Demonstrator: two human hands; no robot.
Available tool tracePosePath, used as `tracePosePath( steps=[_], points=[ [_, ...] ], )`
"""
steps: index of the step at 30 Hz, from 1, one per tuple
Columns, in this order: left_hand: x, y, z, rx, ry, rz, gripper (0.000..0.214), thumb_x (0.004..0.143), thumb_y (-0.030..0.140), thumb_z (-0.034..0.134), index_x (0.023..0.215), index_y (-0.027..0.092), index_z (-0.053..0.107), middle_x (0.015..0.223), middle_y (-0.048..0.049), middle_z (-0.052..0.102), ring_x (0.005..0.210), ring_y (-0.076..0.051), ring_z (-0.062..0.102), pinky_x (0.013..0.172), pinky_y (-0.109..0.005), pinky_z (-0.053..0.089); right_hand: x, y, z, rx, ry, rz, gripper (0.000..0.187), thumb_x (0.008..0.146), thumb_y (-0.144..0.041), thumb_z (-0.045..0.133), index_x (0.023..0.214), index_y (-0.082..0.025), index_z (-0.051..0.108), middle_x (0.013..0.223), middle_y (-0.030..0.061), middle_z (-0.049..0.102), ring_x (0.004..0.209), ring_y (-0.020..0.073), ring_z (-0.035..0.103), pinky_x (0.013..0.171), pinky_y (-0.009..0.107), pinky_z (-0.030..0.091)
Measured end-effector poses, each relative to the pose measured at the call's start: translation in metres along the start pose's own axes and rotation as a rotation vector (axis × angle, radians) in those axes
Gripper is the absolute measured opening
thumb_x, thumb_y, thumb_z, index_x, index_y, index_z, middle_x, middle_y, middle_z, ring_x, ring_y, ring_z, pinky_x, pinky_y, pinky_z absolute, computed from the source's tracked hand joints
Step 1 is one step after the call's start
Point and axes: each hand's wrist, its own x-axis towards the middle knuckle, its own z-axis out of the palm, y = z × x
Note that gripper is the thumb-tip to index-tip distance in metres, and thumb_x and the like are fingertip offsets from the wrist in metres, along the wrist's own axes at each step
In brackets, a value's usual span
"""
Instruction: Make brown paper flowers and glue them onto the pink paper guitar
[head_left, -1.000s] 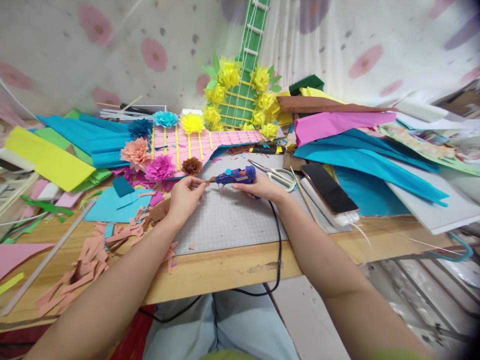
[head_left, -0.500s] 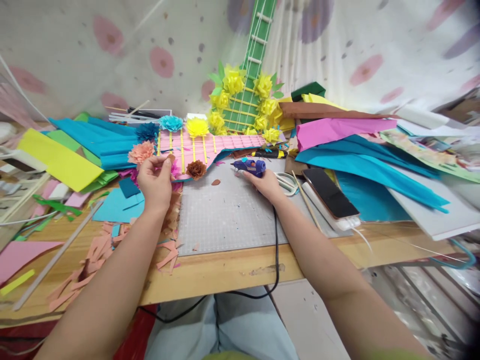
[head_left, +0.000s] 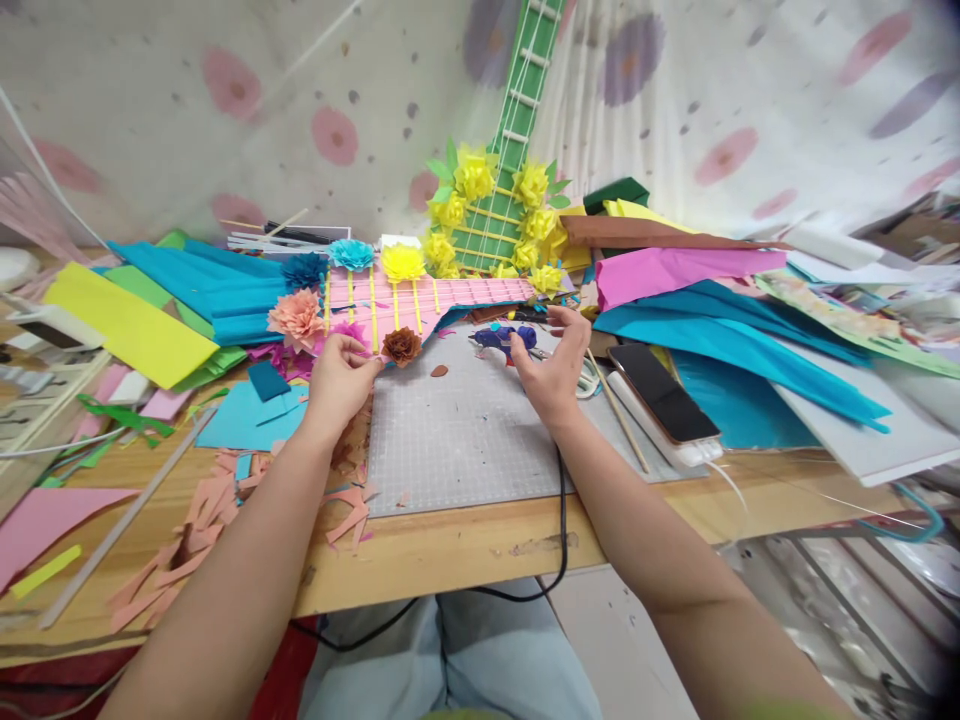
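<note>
A pink paper guitar body [head_left: 405, 298] with yellow strips and paper flowers lies at the back of the desk. My left hand [head_left: 341, 385] is pinched at its front edge, right beside a brown paper flower [head_left: 401, 346]. The brown paper petal seen in these fingers earlier is now hidden by them. My right hand [head_left: 553, 370] holds nothing, its fingers spread just right of a blue glue gun [head_left: 495, 338]. The gun rests on the grey cutting mat [head_left: 465, 440], its black cord running toward me. A loose brown petal [head_left: 439, 370] lies on the mat.
Behind stands a green guitar neck [head_left: 510, 150] with yellow flowers. A phone [head_left: 664, 390] on a white power bank, scissors [head_left: 589, 378] and a thin stick [head_left: 619, 415] lie right. Paper scraps [head_left: 199, 520] lie left. Coloured paper sheets [head_left: 742, 330] are piled on both sides.
My right hand has let go of the glue gun and opened. My left hand, with the brown petal, has moved right and down to the guitar's edge by the brown flower. The view has shifted slightly.
</note>
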Motion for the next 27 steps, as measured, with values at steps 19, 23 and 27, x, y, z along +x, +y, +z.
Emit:
tracePosePath(
  steps=[19, 23, 27],
  points=[
    [-0.012, 0.002, 0.0, 0.258, -0.01, 0.063, 0.028, 0.07, 0.021, 0.063, 0.092, 0.024, 0.046, 0.07, 0.0026, 0.063, 0.067, -0.017, 0.061, 0.061, -0.027, 0.036, -0.023, -0.07, 0.102, 0.124, -0.445, -0.217, 0.059, 0.072, -0.023, 0.058, 0.127, -0.017, 0.037, 0.13, 0.0158, 0.042, 0.127, 0.0283, 0.036, 0.107, 0.047, 0.032],
    [-0.013, 0.0, 0.005, 0.253, -0.007, 0.038, 0.029, 0.07, 0.02, 0.063, 0.092, 0.024, 0.045, 0.069, 0.0032, 0.064, 0.067, -0.018, 0.061, 0.062, -0.028, 0.036, -0.018, -0.066, 0.101, 0.123, -0.447, -0.195, 0.059, 0.072, -0.019, 0.055, 0.128, -0.018, 0.037, 0.131, 0.0154, 0.042, 0.126, 0.0287, 0.036, 0.106, 0.049, 0.032],
    [-0.013, -0.005, 0.01, 0.196, 0.003, 0.011, 0.03, 0.07, 0.022, 0.063, 0.093, 0.024, 0.043, 0.067, 0.0045, 0.064, 0.065, -0.016, 0.06, 0.062, -0.027, 0.036, -0.015, -0.063, 0.101, 0.127, -0.468, -0.196, 0.061, 0.072, -0.02, 0.055, 0.129, -0.018, 0.036, 0.131, 0.0156, 0.041, 0.125, 0.0288, 0.036, 0.106, 0.049, 0.032]
  ],
)
